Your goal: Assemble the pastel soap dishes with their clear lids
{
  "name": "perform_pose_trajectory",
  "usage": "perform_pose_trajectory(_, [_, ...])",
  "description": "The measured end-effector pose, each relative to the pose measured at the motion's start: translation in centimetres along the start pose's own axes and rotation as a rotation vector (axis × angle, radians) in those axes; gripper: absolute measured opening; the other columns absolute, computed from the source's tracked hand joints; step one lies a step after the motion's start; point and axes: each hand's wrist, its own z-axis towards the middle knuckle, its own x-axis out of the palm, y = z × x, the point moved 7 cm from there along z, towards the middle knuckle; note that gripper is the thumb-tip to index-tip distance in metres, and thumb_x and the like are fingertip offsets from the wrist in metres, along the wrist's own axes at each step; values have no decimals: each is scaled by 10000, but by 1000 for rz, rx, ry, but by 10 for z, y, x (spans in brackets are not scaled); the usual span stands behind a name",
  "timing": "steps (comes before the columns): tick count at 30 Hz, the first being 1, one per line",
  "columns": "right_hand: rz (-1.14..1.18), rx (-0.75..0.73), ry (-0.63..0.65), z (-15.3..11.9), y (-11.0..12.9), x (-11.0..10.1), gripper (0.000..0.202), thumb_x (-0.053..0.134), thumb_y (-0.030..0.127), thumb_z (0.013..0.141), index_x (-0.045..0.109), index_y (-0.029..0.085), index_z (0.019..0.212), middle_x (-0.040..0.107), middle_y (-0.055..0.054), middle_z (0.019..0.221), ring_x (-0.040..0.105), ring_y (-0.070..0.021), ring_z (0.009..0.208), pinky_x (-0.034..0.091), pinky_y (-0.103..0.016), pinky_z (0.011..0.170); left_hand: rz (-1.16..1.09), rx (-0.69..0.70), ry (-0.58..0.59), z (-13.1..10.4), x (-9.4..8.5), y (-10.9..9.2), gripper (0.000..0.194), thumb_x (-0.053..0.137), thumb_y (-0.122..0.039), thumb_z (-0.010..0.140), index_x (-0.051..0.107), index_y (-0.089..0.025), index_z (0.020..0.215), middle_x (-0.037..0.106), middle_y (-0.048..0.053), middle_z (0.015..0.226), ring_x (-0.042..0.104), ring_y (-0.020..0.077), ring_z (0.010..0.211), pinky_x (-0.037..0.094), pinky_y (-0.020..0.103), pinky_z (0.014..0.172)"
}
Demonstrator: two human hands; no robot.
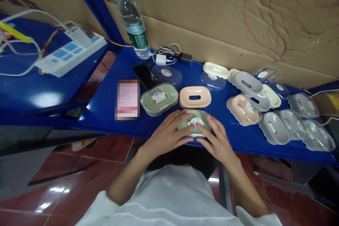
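Observation:
A green soap box (200,114) with a clear lid and a round white sticker lies at the table's front edge, between my two hands. My left hand (168,132) grips its left end, with the fingers spread over the lid and front side. From the right, my right hand (219,142) holds the other end, fingertips resting on the lid near the sticker. Just behind is an open peach soap dish (185,102) with a dark oval slot. Another green soap box (159,99), lidded and stickered, sits to the left of the peach one.
Several grey soap boxes (277,129) and a peach soap box (243,110) crowd the right side. Loose clear lids (172,77), a phone (144,76), chargers (161,59) and a tall water bottle (135,24) stand behind. A blurred-out card (128,99) lies left; a power strip (71,53) is farther left.

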Motion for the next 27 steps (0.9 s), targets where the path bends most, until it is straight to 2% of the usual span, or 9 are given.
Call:
perform_pose_trajectory(2, [16, 25, 10, -1, -6, 0, 850, 734, 291, 1025, 292, 395, 1743, 374, -113, 1772, 383, -370, 1632, 502, -611, 1239, 18, 3, 0, 2, 0, 1, 401, 736, -414, 1036, 665, -288, 1411, 665, 104, 1507, 561, 304, 1507, 474, 535, 1273])
perform_pose_trajectory(5, [68, 47, 43, -2, -10, 4, 851, 703, 276, 1043, 250, 403, 1753, 380, -86, 1771, 325, -362, 1658, 499, -622, 1248, 58, 14, -20, 2, -1, 2, 370, 738, -439, 1035, 689, -298, 1373, 705, 77, 1462, 596, 297, 1474, 485, 521, 1265])
perform_pose_trajectory(10, [86, 58, 46, -1, -8, 5, 852, 707, 254, 1038, 263, 394, 1751, 390, -79, 1767, 337, -343, 1656, 489, -600, 1268, 83, 48, -78, 2, -3, 0, 369, 747, -433, 1031, 681, -262, 1351, 730, 83, 1415, 641, 286, 1424, 505, 505, 1254])
perform_pose_trajectory(15, [92, 36, 63, -2, -10, 3, 808, 694, 312, 1053, 287, 373, 1748, 389, -80, 1768, 347, -351, 1652, 493, -594, 1260, 69, 45, -60, 0, -4, -2, 388, 756, -348, 1030, 652, -231, 1384, 698, 113, 1459, 597, 291, 1475, 493, 533, 1267])
perform_pose_trajectory(19, [138, 52, 27, 5, -26, -4, 700, 546, 289, 1122, 261, 348, 1758, 474, -78, 1720, 431, -309, 1610, 460, -583, 1270, 86, 22, -69, -5, -11, -8, 363, 770, -315, 1015, 665, -216, 1349, 709, 117, 1431, 631, 299, 1429, 514, 533, 1243])
perform_pose_trajectory(23, [-5, 138, 40, 22, -47, -2, 719, 458, 165, 1120, 200, 329, 1771, 477, -78, 1718, 366, -296, 1644, 356, -599, 1310, 120, -20, -76, -13, -20, -16, 326, 768, -263, 999, 685, -213, 1310, 733, 117, 1383, 671, 296, 1362, 538, 506, 1201])
perform_pose_trajectory(25, [-61, 125, 69, 29, -50, 1, 701, 477, 180, 1119, 232, 298, 1764, 495, -99, 1704, 405, -312, 1619, 326, -606, 1312, 129, -44, -72, -16, -23, -18, 336, 758, -241, 994, 683, -212, 1321, 737, 119, 1369, 678, 293, 1341, 538, 502, 1188])
perform_pose_trajectory(27, [-94, 105, 47, 30, -47, 1, 629, 538, 221, 1110, 365, 271, 1713, 599, -125, 1603, 545, -318, 1494, 370, -582, 1267, 138, -68, -59, -20, -26, -19, 355, 752, -244, 994, 676, -212, 1340, 736, 122, 1358, 678, 297, 1319, 544, 504, 1163])
